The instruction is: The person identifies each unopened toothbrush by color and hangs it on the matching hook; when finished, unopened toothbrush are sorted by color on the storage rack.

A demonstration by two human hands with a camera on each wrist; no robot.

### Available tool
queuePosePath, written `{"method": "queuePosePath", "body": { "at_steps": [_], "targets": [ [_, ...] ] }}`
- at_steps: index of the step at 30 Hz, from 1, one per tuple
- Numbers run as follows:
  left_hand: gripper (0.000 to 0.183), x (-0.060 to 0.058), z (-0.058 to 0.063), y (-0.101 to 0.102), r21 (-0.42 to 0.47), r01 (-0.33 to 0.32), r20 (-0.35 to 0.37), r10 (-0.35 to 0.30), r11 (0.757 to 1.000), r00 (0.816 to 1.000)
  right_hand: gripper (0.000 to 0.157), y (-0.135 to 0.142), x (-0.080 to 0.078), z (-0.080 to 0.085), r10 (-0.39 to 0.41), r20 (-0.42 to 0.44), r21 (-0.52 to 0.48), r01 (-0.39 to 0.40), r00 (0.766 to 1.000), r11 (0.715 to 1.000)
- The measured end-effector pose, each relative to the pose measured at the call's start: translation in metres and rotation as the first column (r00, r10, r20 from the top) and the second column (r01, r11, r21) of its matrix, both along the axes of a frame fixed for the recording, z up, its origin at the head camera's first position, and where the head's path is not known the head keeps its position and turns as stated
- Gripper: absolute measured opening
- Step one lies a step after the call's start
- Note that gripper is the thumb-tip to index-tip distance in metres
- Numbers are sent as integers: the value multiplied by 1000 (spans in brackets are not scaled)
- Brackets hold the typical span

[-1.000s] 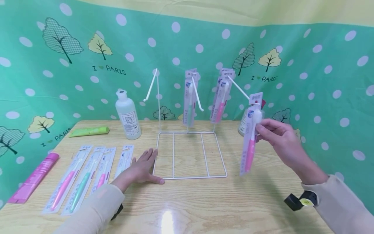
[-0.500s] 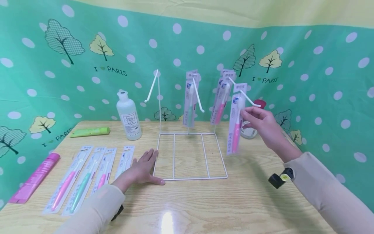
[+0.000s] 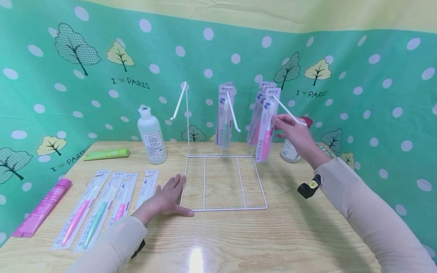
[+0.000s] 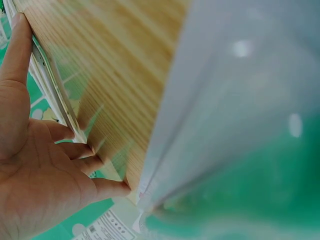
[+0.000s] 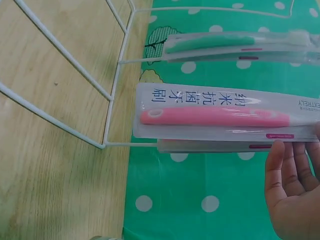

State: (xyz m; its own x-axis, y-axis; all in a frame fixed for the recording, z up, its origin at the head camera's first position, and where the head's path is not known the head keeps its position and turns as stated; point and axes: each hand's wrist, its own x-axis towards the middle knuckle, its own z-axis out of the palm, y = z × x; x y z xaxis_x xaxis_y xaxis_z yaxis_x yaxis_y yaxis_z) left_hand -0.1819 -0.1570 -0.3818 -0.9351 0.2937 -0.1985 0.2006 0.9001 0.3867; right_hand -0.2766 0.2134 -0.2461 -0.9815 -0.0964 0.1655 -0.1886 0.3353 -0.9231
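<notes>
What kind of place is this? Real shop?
Probably a staged tabletop mock-up of a shop display rather than a real shop: packaged toothbrushes hang on a wire rack, and a printed cloth hangs behind the wooden table.

Left grip (image 3: 168,198) splayed; right grip (image 3: 295,135) apparently pinched

Through the head view I look forward and down across the table (image 3: 239,242); both wrist views sit close, turned sideways, the right sharing with it the rack (image 3: 225,209) and far edge.
</notes>
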Motion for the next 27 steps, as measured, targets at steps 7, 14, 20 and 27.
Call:
{"method": "queuePosePath", "body": {
  "at_steps": [7, 14, 20, 27],
  "targets": [
    [121, 1, -1, 1, 0, 0, 2, 0, 1000, 1000, 45, -4, -8, 0, 9, 34, -32, -8, 999, 999],
    [121, 0, -1, 2, -2, -11, 14, 11, 1000, 1000, 47, -7, -14, -3, 9, 44, -56, -6, 999, 998],
    [121, 0, -2, 2, -8, -14, 25, 14, 1000, 1000, 48, -8, -18, -4, -19, 22, -17, 20, 1000, 1000],
    [121, -1, -1, 0, 5, -4, 8, 4, 1000, 1000, 44, -3, -6, -8, -53, 6, 131, 52, 999, 990]
  ]
}}
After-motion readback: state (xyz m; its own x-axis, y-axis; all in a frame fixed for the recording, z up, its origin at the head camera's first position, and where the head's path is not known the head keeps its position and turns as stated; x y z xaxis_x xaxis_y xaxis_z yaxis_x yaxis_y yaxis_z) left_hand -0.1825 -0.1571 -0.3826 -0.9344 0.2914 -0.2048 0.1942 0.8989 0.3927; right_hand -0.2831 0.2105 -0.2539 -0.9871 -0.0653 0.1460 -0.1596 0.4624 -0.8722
